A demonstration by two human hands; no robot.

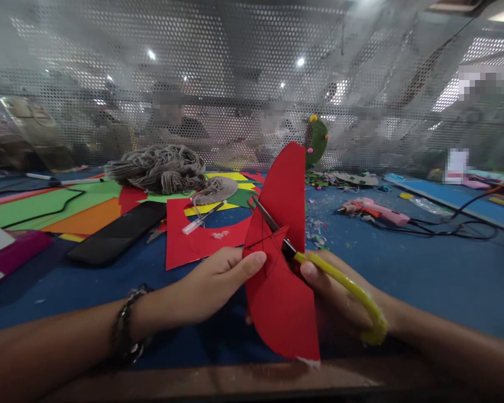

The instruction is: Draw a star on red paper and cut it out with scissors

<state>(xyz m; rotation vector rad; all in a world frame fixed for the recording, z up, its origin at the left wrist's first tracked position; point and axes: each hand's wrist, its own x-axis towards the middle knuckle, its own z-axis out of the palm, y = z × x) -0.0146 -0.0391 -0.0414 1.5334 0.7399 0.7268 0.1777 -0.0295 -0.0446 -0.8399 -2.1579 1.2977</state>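
Note:
My left hand (212, 282) grips the left edge of a red half-round piece of card (283, 313), thumb on its front and fingers behind. Dark drawn lines cross the middle of the card, and a cut runs in from its right side. In my right hand (336, 285) is a pair of scissors (292, 249) with yellow-wrapped handles. Their blades lie across the card at the cut, pointing up and left. Part of the blades and the right fingers are hidden. Behind my left hand lies a red card offcut (180, 240) with a curved cut-out.
Grey yarn (159, 168) is heaped at the back left, above coloured card sheets (84, 196). A black phone (120, 235) lies nearer. Right of centre are a pink glue gun (376, 211) with its cable and a green cactus-like shape (318, 143). A perforated screen (235, 84) stands behind.

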